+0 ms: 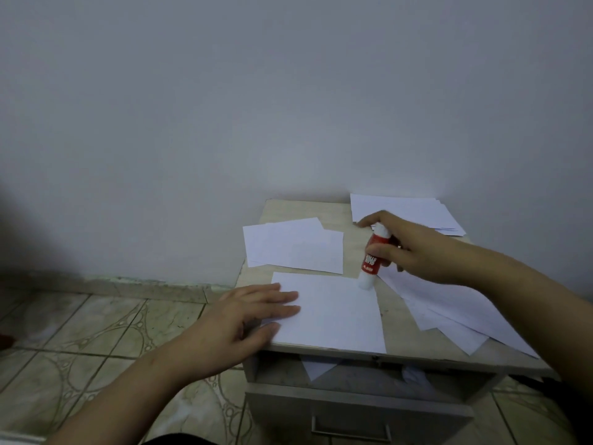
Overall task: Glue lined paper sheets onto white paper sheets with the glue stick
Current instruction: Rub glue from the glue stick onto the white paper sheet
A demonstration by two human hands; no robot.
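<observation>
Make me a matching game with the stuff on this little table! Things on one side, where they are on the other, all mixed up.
Things:
1. glue stick
2. left hand
3. paper stack
4. drawer

Places:
A. far right corner, by the wall
B. flat on the near sheet's left edge
C. held in the right hand, tip down on the near sheet
D. pulled open under the tabletop

Pairs: 1-C, 2-B, 3-A, 4-D
</observation>
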